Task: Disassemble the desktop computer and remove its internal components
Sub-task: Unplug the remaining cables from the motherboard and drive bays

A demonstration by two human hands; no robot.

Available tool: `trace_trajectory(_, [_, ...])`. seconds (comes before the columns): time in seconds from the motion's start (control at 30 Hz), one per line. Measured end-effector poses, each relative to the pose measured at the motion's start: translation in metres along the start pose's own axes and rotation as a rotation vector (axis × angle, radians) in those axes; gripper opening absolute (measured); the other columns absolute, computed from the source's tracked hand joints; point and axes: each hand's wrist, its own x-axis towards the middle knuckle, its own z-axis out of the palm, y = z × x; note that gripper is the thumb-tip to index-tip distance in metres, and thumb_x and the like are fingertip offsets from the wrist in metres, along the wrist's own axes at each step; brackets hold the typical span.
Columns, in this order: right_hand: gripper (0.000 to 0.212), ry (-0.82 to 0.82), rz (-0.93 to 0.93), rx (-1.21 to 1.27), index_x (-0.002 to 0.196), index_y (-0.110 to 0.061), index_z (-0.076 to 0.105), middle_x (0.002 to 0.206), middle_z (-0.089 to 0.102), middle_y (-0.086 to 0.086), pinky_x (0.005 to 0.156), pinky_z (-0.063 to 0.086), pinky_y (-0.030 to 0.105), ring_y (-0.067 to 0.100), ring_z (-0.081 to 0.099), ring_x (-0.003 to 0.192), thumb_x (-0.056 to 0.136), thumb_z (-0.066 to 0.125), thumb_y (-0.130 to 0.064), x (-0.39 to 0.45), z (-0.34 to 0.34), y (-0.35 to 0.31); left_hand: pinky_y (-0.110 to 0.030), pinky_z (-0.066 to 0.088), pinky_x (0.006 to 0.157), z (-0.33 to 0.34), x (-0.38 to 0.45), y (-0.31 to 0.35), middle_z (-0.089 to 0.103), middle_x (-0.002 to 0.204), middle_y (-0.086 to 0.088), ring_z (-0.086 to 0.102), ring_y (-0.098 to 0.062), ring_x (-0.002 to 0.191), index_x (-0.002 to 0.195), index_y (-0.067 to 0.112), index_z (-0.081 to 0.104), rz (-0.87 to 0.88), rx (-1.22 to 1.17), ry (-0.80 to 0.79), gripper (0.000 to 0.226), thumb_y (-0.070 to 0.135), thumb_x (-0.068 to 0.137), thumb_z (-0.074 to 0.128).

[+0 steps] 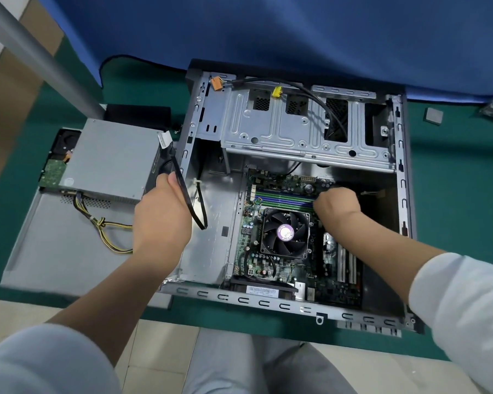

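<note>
The open computer case (296,307) lies on its side on a green table. Its motherboard (268,265) carries a black CPU fan (285,233) and memory sticks (282,199). My left hand (161,214) grips a flat black cable (187,197) over the case's left wall; the cable loops down into the case. My right hand (336,201) is inside the case with its fingers curled at the right end of the memory sticks; what they grip is hidden. A grey power supply (111,160) with yellow and black wires (103,223) sits outside, left of the case.
The power supply rests on a grey side panel (60,251), with a hard drive (56,169) beside it. A metal drive cage (296,132) spans the case's far half. A small grey square (433,116) lies at the far right. A blue cloth (296,29) covers the table's back.
</note>
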Motion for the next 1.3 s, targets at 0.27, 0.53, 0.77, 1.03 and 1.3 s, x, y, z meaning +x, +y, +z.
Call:
trace_trajectory(0.27, [0.023, 0.048, 0.133, 0.39, 0.104, -0.006, 0.061, 0.108, 0.063, 0.011, 0.067, 0.042, 0.031, 0.031, 0.061, 0.097, 0.087, 0.047, -0.001, -0.008, 0.004, 0.03, -0.038, 0.035, 0.058, 0.0, -0.001, 0.001, 0.043, 0.061, -0.004, 0.042, -0.028, 0.059, 0.092, 0.009, 0.043, -0.006, -0.001, 0.004, 0.037, 0.032, 0.103, 0.016])
trace_trajectory(0.53, [0.037, -0.275, 0.095, 0.535, 0.126, -0.001, 0.051, 0.123, 0.055, 0.014, 0.083, 0.046, 0.036, 0.03, 0.054, 0.093, 0.094, 0.035, -0.008, 0.022, -0.006, 0.023, -0.04, 0.039, 0.06, 0.0, -0.001, 0.001, 0.044, 0.062, -0.004, 0.048, -0.033, 0.064, 0.091, 0.009, 0.043, 0.007, -0.02, 0.006, 0.039, 0.033, 0.103, 0.015])
trace_trajectory(0.77, [0.036, -0.258, 0.133, 0.69, 0.127, -0.006, 0.053, 0.128, 0.054, 0.015, 0.085, 0.039, 0.036, 0.032, 0.051, 0.118, 0.095, 0.04, -0.017, 0.031, -0.004, 0.013, -0.04, 0.039, 0.061, 0.0, 0.0, 0.002, 0.045, 0.062, -0.005, 0.049, -0.033, 0.065, 0.094, 0.007, 0.045, 0.002, -0.005, 0.0, 0.041, 0.032, 0.103, 0.016])
trace_trajectory(1.03, [0.029, -0.216, 0.105, 0.669, 0.113, 0.001, 0.06, 0.121, 0.059, 0.018, 0.09, 0.046, 0.033, 0.031, 0.057, 0.107, 0.094, 0.038, -0.006, 0.016, 0.002, 0.033, -0.037, 0.036, 0.058, -0.001, 0.0, 0.002, 0.045, 0.06, -0.005, 0.047, -0.031, 0.06, 0.096, 0.007, 0.046, 0.001, 0.024, -0.002, 0.04, 0.031, 0.103, 0.015])
trace_trajectory(1.3, [0.03, -0.163, 0.27, 0.423, 0.116, -0.014, 0.061, 0.113, 0.058, 0.004, 0.072, 0.039, 0.033, 0.026, 0.056, 0.101, 0.092, 0.042, -0.013, 0.005, -0.01, 0.005, -0.039, 0.039, 0.058, -0.001, 0.0, 0.002, 0.045, 0.06, -0.005, 0.051, -0.033, 0.064, 0.098, 0.006, 0.047, 0.011, 0.041, 0.011, 0.04, 0.03, 0.103, 0.015])
